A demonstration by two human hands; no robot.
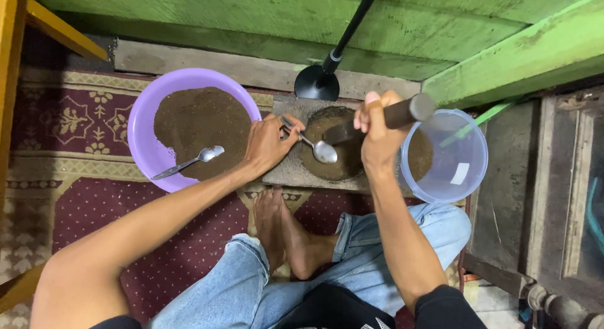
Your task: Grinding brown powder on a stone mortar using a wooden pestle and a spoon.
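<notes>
Right hand (377,137) clamped on dark pestle (384,118), head pressed into brown powder in stone mortar (314,162). Left hand (267,143) pinches spoon (313,144) over mortar. Best keep strokes centred, spoon clear of pestle. Purple basin (143,124) left, clear tub (469,146) right.

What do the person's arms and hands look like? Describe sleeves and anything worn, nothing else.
Both forearms are bare. Black short sleeves show at the upper arms near the bottom edge. The left hand and right hand wear no gloves, and no rings, watch or bracelets are visible.
</notes>
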